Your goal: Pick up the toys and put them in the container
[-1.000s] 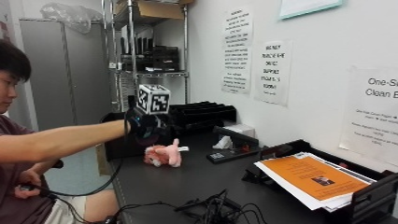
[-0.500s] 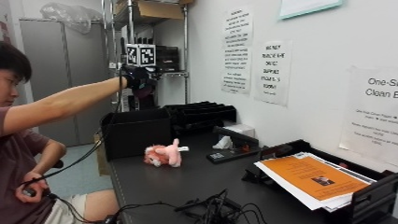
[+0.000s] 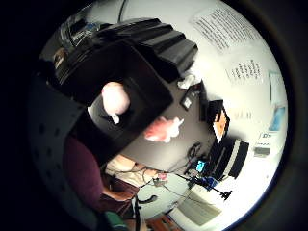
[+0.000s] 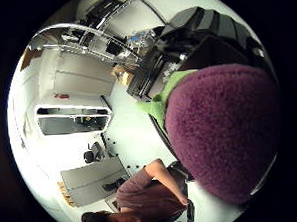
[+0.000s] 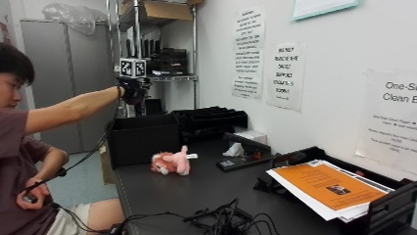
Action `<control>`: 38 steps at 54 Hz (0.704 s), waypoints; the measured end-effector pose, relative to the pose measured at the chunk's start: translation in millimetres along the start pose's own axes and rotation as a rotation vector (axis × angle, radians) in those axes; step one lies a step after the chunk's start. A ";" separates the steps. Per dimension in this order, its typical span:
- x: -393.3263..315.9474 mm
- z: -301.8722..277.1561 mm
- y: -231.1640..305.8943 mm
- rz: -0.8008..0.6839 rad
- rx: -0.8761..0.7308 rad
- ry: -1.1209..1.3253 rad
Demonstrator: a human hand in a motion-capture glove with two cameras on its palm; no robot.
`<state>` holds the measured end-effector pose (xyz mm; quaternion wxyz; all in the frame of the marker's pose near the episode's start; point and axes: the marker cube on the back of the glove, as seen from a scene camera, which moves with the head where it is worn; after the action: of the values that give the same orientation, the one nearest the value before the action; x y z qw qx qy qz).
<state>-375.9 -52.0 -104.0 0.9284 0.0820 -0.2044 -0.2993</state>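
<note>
Outside view shows a dark table [image 5: 169,196] filling the lower half of the frame, with a person seated at the left edge. At left of centre on the table stands a black container [image 5: 143,139], open at the top. Above it, in the upper left of the frame, the gloved right hand [image 5: 133,92] is raised on an outstretched arm; from here it is too small and dark to tell how its fingers are set. A pink plush toy [image 5: 171,163] lies on the table just beside the container's front right corner. At lower right sits a black tray [image 5: 391,208] with orange and white papers.

The little finger side palm view looks down into the container [image 3: 130,86], where a pale pink toy [image 3: 115,98] lies on its floor, and the pink plush toy [image 3: 162,130] rests outside the wall. In the thumb side palm view a purple fuzzy toy with a green part [image 4: 222,132] fills much of the picture, close to the palm.
</note>
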 end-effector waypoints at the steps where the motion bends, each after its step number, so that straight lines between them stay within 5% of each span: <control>1: -1.9 3.6 -1.2 -0.001 -0.002 0.012; 12: -5.6 32.9 -6.0 0.037 -0.034 0.060; 24: -0.3 51.7 12.9 0.170 -0.441 0.072; 38: 45.5 7.4 25.3 0.216 -0.306 0.115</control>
<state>-332.3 -58.6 -75.4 0.9669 -0.0654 -0.1108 -0.2202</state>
